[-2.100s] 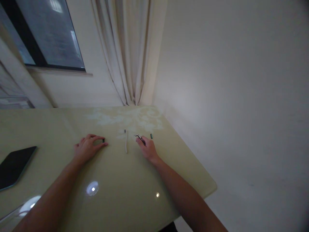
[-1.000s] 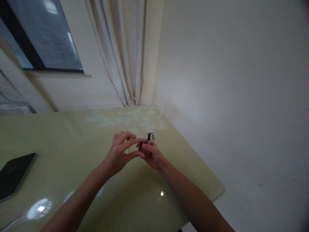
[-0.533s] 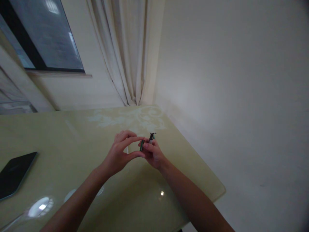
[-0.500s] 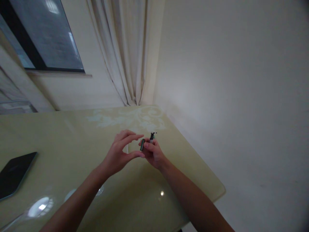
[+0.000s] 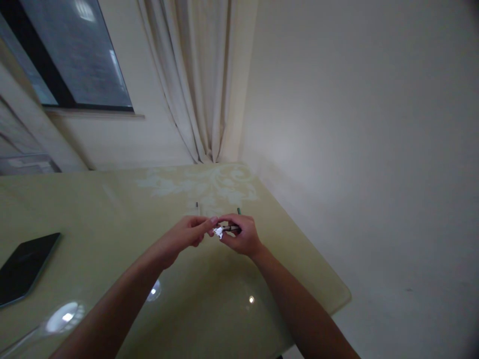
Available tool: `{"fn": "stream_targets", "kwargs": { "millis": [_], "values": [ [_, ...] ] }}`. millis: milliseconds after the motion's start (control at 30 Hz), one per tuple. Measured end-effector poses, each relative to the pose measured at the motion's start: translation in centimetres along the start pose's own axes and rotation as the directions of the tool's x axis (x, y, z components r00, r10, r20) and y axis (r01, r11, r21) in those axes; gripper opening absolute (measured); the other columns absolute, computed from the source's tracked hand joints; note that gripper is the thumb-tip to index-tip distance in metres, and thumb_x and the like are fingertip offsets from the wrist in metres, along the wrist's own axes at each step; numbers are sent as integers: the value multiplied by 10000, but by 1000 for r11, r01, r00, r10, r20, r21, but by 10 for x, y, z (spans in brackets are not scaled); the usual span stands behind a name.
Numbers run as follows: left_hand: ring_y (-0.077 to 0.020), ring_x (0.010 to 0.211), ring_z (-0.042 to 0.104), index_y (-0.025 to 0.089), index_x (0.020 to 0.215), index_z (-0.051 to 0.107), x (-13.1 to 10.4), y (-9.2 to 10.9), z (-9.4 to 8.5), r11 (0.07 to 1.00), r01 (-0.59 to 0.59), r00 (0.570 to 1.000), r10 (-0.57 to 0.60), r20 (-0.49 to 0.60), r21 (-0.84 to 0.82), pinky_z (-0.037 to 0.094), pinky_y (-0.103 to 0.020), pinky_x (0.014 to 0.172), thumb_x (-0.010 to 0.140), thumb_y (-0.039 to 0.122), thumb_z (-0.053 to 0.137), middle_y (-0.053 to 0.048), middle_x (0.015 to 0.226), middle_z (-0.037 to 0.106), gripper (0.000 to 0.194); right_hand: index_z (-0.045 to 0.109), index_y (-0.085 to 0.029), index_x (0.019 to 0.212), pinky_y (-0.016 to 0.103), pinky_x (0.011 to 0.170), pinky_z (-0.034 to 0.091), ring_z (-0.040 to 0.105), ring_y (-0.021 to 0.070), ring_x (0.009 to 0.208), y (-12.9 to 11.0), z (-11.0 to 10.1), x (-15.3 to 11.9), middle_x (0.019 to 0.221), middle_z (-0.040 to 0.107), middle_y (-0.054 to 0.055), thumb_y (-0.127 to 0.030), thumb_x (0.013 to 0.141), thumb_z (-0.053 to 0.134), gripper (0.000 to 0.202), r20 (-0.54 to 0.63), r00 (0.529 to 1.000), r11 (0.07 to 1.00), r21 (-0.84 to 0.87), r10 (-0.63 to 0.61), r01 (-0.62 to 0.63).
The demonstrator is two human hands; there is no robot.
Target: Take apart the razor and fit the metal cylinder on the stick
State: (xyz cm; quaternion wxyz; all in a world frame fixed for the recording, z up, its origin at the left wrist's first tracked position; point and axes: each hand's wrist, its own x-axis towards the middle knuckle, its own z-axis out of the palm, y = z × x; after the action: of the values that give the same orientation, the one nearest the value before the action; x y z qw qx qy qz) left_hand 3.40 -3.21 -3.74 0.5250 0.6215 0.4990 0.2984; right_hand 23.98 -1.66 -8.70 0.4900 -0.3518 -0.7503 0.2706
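Observation:
Near the middle of the table, my right hand [image 5: 243, 237] is closed around a thin dark tool [image 5: 234, 228] with a shiny silver end [image 5: 219, 232] pointing left. Its exact kind is too small to tell. My left hand [image 5: 190, 232] is closed, thumb and fingers pinched right beside the silver end; whatever they hold is hidden. Beyond my right hand a small dark green tip [image 5: 239, 211] sticks up; I cannot tell whether it is held or lies on the table. Behind my left hand shows a thin pale stick with a dark tip [image 5: 197, 205].
A dark flat tablet-like slab [image 5: 28, 267] lies on the glossy yellowish table [image 5: 209, 309] at the left. The table's right edge runs along a pale wall [image 5: 355, 149]. Curtains [image 5: 190, 75] and a window [image 5: 93, 55] are at the back.
My left hand has gone from spread fingers to a pinch close against my right hand. My right hand has turned, so the silver end now faces left and the black toothed part no longer shows upright.

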Motion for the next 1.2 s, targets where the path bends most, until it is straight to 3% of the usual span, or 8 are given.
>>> {"fn": "stream_targets", "kwargs": {
  "millis": [100, 233, 533, 600, 700, 800, 967, 1200],
  "values": [
    [-127, 632, 386, 169, 879, 789, -1, 1, 2, 998, 27, 999, -25, 42, -53, 304, -257, 585, 761, 756, 715, -10, 727, 579, 603, 801, -205, 1052, 291, 645, 491, 576, 162, 564, 5, 0, -2, 685, 689, 31, -386, 847, 738, 281, 14, 984, 972, -154, -179, 179],
    [-121, 641, 369, 147, 900, 803, -2, 2, 2, 996, 59, 996, -54, 74, -71, 294, -258, 602, 739, 718, 768, -19, 752, 609, 595, 750, -189, 1059, 270, 647, 511, 635, 157, 570, 9, 0, -1, 729, 736, 36, -362, 886, 723, 246, -3, 909, 885, -231, -417, 405],
    [-145, 728, 499, 167, 949, 824, -4, 2, 2, 988, 61, 994, -46, 104, -142, 373, -272, 670, 764, 665, 801, -69, 909, 735, 532, 722, -194, 1058, 279, 612, 500, 643, 151, 543, -5, -5, 2, 696, 733, 23, -273, 949, 700, 136, -20, 802, 749, -372, -597, 549],
    [-152, 737, 519, 172, 983, 829, -3, 2, 0, 990, 16, 996, -3, 88, -139, 385, -273, 668, 773, 640, 805, -78, 933, 751, 514, 722, -198, 1110, 278, 621, 506, 648, 152, 568, -9, -6, 2, 728, 742, 25, -267, 950, 700, 176, -19, 811, 759, -368, -584, 538],
    [-164, 763, 551, 202, 1091, 829, -3, 2, -7, 981, -142, 989, 144, 12, -130, 415, -278, 682, 791, 566, 820, -69, 943, 752, 471, 688, -190, 1237, 276, 629, 520, 639, 151, 611, -13, -6, 1, 861, 763, 50, -358, 954, 701, 329, -65, 886, 868, -245, -459, 432],
    [-177, 808, 576, 245, 1191, 814, -4, 4, -16, 945, -308, 949, 296, -113, -112, 455, -285, 722, 808, 472, 836, -40, 897, 720, 446, 697, -184, 1188, 302, 687, 529, 652, 176, 725, -15, -4, 0, 918, 732, 74, -423, 1052, 532, 321, -123, 936, 944, -76, -329, 322],
    [-142, 722, 531, 277, 1169, 834, -9, 10, -20, 898, -424, 896, 398, -195, -114, 444, -243, 636, 759, 357, 888, -5, 806, 643, 421, 734, -187, 1053, 325, 714, 495, 610, 188, 745, -17, 2, -1, 823, 665, 54, -372, 1098, 474, 322, -171, 947, 962, -9, -272, 274],
    [-134, 708, 529, 279, 1133, 851, -10, 13, -15, 873, -458, 885, 429, -179, -170, 474, -232, 618, 726, 294, 921, 5, 765, 589, 413, 739, -198, 1060, 324, 686, 476, 585, 188, 734, -22, 4, -1, 825, 671, 50, -394, 1094, 498, 312, -186, 952, 969, -2, -245, 249]
  ]
}}
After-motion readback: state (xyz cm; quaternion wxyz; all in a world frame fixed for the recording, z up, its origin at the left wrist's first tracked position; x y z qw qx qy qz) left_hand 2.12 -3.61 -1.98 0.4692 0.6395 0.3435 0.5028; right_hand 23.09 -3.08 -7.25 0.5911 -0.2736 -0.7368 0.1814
